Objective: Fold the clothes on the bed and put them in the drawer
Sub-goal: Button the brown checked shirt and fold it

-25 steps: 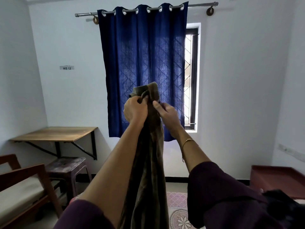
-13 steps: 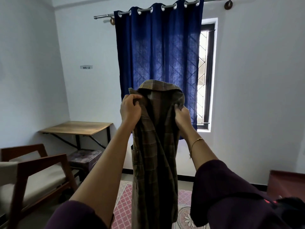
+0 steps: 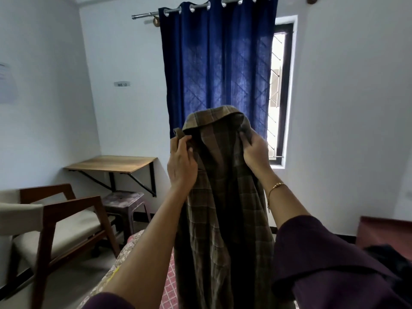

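Shirt (image 3: 223,197) first: you hold a brown checked one up at arm's length in the head view, its collar topmost and its body hanging straight down between your forearms. Your left hand (image 3: 181,166) pinches the cloth just under the collar on its own side, thumb and fingers curled on the edge; your right hand (image 3: 256,153) grips the opposite edge at about the same height. Both hands are closed on the fabric and sit close together, so the shirt hangs narrow and partly doubled rather than spread flat. Holding it by the shoulders like this likely lets the weight pull the cloth straight, so you can find the seams before you fold it. A thin bracelet (image 3: 276,186) circles your right wrist.

Below your left forearm shows a corner of the bed (image 3: 169,286) with its pink patterned cover. Low beside your right sleeve lies a dark heap of clothes (image 3: 388,257), not yet folded. No drawer is in sight.

Beyond your hands hangs a blue curtain (image 3: 218,63). Left of it a small label (image 3: 122,84) is stuck to the wall; its writing is too blurred to read.
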Tool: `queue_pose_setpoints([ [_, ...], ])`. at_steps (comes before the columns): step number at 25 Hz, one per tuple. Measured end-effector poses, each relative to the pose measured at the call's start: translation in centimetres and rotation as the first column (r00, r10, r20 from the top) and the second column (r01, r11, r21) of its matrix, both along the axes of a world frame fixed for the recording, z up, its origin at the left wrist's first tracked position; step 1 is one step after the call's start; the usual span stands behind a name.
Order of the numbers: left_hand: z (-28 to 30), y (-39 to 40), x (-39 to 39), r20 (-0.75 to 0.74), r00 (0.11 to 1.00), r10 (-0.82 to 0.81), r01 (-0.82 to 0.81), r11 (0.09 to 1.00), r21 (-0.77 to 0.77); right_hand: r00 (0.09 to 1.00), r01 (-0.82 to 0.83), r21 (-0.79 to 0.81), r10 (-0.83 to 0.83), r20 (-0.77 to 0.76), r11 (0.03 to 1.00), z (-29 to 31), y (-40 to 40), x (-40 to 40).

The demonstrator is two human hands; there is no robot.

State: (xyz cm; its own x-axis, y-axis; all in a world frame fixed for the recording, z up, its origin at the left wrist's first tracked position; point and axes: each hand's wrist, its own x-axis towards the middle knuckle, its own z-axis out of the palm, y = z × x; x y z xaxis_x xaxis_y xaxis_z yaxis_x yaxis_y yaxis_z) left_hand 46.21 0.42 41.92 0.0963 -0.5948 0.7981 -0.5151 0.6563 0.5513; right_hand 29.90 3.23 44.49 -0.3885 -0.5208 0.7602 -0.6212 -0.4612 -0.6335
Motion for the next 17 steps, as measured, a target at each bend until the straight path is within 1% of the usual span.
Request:
queue_pose_setpoints([
  [3,1.3,2.9,0.9,-0.059,0.998,0.021,-0.027,0.993,-0.111,0.996,0.084,-0.110,-0.085,-0.002,0.990,0.8,3.0,1.7],
  [5,2.4,4.8,1.7,-0.063,0.998,-0.002,-0.006,0.993,-0.120,0.986,0.168,-0.118,-0.166,0.025,0.979,1.1,5.0,2.6],
  [7,3.7,6.3,2.6,-0.058,0.998,-0.023,0.018,0.996,-0.087,0.968,0.249,-0.114,-0.245,0.050,0.962,1.4,6.4,3.2],
  [10,5.7,6.8,3.4,-0.037,0.999,-0.024,0.025,0.999,0.027,0.949,0.312,-0.078,-0.307,0.067,0.947,2.0,7.2,3.4],
  [13,4.5,4.5,2.7,0.056,0.993,-0.107,0.093,0.975,0.201,0.939,0.338,0.084,-0.342,0.043,0.937,0.0,5.1,2.1],
  [14,3.0,2.7,2.0,0.045,0.986,-0.158,0.140,0.949,0.283,0.937,0.337,0.142,-0.346,0.047,0.931,-1.6,3.7,1.3],
  [15,1.1,0.7,1.1,-0.009,0.979,-0.203,0.192,0.910,0.368,0.936,0.333,0.204,-0.349,0.046,0.921,-3.6,2.2,0.4],
  [17,-4.5,-3.8,-0.7,-0.177,0.954,-0.242,0.299,0.814,0.498,0.950,0.280,0.351,-0.310,0.031,0.893,-8.7,-1.2,-1.4],
])
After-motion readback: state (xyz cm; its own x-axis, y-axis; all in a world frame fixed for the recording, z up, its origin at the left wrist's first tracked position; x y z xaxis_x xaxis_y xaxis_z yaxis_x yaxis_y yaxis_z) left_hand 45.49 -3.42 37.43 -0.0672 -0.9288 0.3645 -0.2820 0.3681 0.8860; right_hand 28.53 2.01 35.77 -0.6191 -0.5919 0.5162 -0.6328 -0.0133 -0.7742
